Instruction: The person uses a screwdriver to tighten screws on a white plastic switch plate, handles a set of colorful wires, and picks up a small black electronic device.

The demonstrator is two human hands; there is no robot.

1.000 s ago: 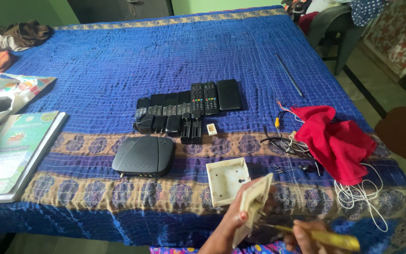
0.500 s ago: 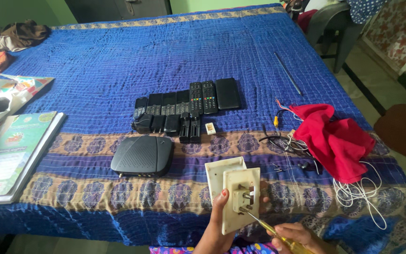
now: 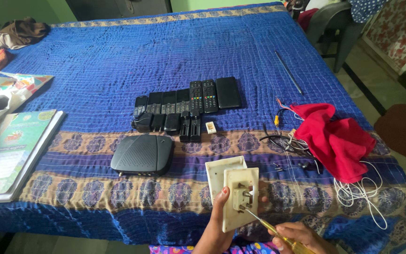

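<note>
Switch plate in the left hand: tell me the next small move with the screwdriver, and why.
Probably seat the tip squarely in the terminal screw and start turning. The left hand holds the cream switch plate upright, back side showing, and the right hand has the yellow-handled screwdriver angled up with its tip at the fitting in the middle. Whether the tip sits in a slot is too small to tell.

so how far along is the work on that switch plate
Done: a white cover piece already lies apart on the blue bedspread. In hand: the left hand holds the cream switch plate back side up, while the right hand sets a yellow-handled screwdriver tip against its terminals. Left: the plate's metal parts are still mounted.
</note>
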